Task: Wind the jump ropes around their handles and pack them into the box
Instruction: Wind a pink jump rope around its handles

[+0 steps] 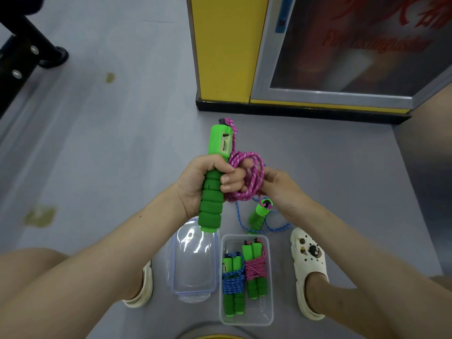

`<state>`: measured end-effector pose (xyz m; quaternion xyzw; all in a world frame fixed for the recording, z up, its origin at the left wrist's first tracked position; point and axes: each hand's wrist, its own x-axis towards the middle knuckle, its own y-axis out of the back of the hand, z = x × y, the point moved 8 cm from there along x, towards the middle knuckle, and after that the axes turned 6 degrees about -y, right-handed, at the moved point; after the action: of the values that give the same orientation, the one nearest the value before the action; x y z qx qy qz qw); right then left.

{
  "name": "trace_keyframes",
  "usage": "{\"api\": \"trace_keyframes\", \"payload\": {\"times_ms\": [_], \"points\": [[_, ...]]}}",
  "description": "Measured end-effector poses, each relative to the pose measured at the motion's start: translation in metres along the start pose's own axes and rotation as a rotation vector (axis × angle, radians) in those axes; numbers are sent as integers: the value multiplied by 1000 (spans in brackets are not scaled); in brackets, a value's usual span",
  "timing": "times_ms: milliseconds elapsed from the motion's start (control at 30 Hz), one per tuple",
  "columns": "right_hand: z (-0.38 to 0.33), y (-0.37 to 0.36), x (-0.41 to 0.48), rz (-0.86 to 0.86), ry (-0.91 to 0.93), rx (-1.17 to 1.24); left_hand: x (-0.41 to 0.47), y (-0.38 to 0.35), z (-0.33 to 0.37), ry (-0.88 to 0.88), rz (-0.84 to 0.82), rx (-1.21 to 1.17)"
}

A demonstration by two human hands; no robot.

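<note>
Spanning both hands [195, 183] [281, 189], pink jump rope [255, 167]

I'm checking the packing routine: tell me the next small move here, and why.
Probably lift the second handle, which seems to hang below the right hand, up beside the handle gripped by the left hand. The pink rope is looped loosely between the hands, and both bundles in the box have paired handles bound together.

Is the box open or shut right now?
Open: the lid lies on the floor beside the box, its top uncovered.
</note>
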<state>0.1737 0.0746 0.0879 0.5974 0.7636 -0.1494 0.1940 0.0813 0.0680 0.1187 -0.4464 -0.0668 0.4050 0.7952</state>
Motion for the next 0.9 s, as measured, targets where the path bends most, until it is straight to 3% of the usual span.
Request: {"api": "trace_keyframes", "payload": {"times_ms": [133, 300, 433, 633, 767, 900], "points": [[20, -10, -4, -105, -80, -292, 3, -7, 19, -135, 17, -138], [34, -18, -9, -227, -152, -349, 0, 6, 42, -307, 298, -55], [32, -24, -12, -302, -167, -328, -11, 35, 59, -286, 553, 542], [26, -22, -10, -325, -175, -263, -23, 50, 57, -164, 647, 1202], [30, -17, -8, -307, -214, -208, -30, 61, 63, -142, 719, 1331], [27, -18, -12, -336, -277, 56, -33, 66, 64, -97, 736, 1389]]}}
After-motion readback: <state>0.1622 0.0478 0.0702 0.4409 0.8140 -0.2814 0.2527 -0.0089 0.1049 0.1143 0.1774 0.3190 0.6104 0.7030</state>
